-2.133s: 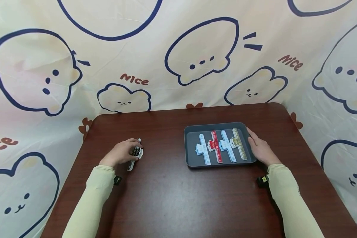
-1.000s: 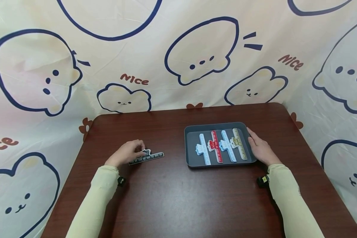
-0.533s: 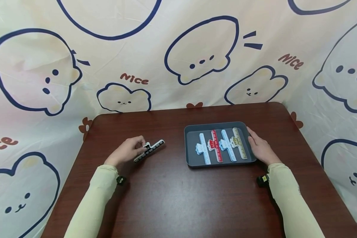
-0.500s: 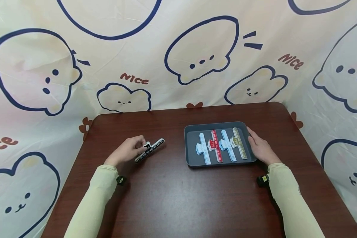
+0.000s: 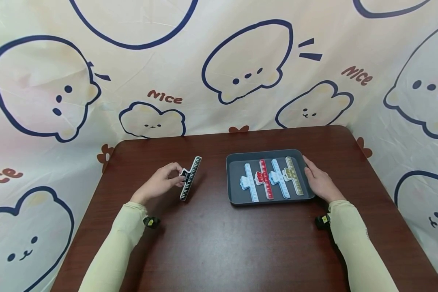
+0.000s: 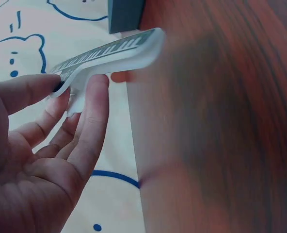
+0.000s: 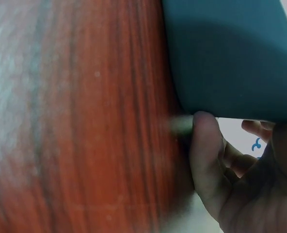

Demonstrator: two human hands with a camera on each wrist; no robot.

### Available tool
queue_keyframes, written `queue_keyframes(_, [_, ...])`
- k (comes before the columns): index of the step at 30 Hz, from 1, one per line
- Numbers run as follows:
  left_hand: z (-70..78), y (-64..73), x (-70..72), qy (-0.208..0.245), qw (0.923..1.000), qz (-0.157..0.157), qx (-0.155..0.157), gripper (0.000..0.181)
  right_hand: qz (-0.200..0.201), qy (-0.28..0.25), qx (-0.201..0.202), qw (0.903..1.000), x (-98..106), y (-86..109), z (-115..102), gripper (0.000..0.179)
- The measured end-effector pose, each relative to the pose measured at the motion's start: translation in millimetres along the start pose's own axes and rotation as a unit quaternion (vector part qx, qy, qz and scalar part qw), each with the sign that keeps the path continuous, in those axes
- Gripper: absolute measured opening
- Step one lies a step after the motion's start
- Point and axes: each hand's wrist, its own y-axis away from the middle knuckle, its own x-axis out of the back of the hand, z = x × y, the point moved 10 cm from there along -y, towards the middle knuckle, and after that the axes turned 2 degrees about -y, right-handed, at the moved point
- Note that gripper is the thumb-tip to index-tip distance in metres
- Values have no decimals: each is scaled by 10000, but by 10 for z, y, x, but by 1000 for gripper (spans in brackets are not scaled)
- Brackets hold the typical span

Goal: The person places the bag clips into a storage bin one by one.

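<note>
My left hand (image 5: 159, 181) pinches the tab of a black-and-white ruler clip (image 5: 191, 178) between thumb and fingers, above the table's left part. In the left wrist view, the clip (image 6: 119, 51) shows its white side and a piano-key pattern. My right hand (image 5: 323, 182) holds the right edge of a dark grey tray (image 5: 270, 202), thumb and bent fingers at its wall. Inside the tray lie two light-blue clips, a red clip (image 5: 266, 182) and an olive-gold clip (image 5: 293, 178), side by side. The right wrist view shows the tray's outer wall (image 7: 231, 63) close up.
A brown wooden table (image 5: 219, 243) with rounded far corners lies under everything. A pale curtain (image 5: 190, 73) with cartoon outlines hangs along its back and sides.
My left hand has lifted the black-and-white clip off the table, moved it slightly right and turned it from lying slantwise to nearly upright in view. Right hand and tray have not moved.
</note>
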Motion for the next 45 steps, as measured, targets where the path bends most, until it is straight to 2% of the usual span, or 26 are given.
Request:
queue_keyframes(6, [23,-8,-67,1031,9946,-32,110,14,-23,15,-31,10000,5,3,19,58])
queue_keyframes(11, [41,-5,-98,1510,9882,50,242,16,-38,-1,-53,10000,-4,2,37,59])
queue_keyframes(17, [94,-26,-139,2314,9722,136,331,16,-21,10,-32,10000,0,0,42,59])
queue_keyframes(20, [126,-31,-160,2531,9666,159,377,15,-30,14,-38,10000,-1,4,46,59])
queue_keyframes(25, [174,-42,-200,2573,9652,153,443,11,-34,16,-70,10000,-3,5,60,59])
queue_keyframes(29, [171,-54,-219,2457,9672,252,593,10,1,36,-60,10000,-1,2,63,59])
queue_keyframes(35, [205,-58,-247,2280,9708,366,646,7,38,29,-5,10000,0,-5,57,59])
queue_keyframes(45, [322,-94,-354,2193,9736,120,626,15,-10,4,-26,10000,-13,-14,24,59])
